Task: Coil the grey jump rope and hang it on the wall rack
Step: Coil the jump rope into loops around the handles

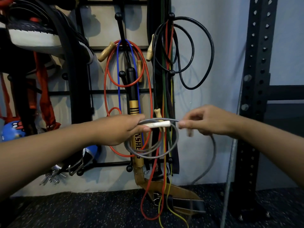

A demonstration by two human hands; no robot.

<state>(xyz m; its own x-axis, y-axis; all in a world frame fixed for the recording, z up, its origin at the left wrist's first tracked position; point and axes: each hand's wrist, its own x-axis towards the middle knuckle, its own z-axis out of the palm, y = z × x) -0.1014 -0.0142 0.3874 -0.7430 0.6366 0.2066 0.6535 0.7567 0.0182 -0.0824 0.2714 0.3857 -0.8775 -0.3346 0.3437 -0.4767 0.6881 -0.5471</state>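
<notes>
Grey plastic-coated jump rope (171, 145), partly coiled, held in front of the wall rack (105, 92). Two or three loops hang below the left hand (125, 129), overlapping the gold-and-black bat (134, 109) and the red rope (148, 83) behind them.

White handle (158, 124): long axis lies level, running left to right, its butt in the left hand and its free tip pointing toward the right hand (205, 120). The left hand's fingers are curled round the handle and the gathered loops together.

Right hand: thumb and fingers pinch the grey cord just beside the handle's tip. From that pinch the loose remainder drops in a curve past the right wrist down toward the speckled floor (82, 211). The second handle seems to sit under the right hand, but it is blurred, so this is uncertain.

Relation governing the next move: the uncoiled tail lies to the right of and below the coil, so the right hand is the nearer one to feed it across; the left hand serves as the fixed anchor.

Rack pegs: the nearest black knobs (122, 73) stand above both hands, already crowded. A black cable (212, 51) occupies the upper right peg.

Stage, by judgement: coiling is unfinished; hanging has not begun.
</notes>
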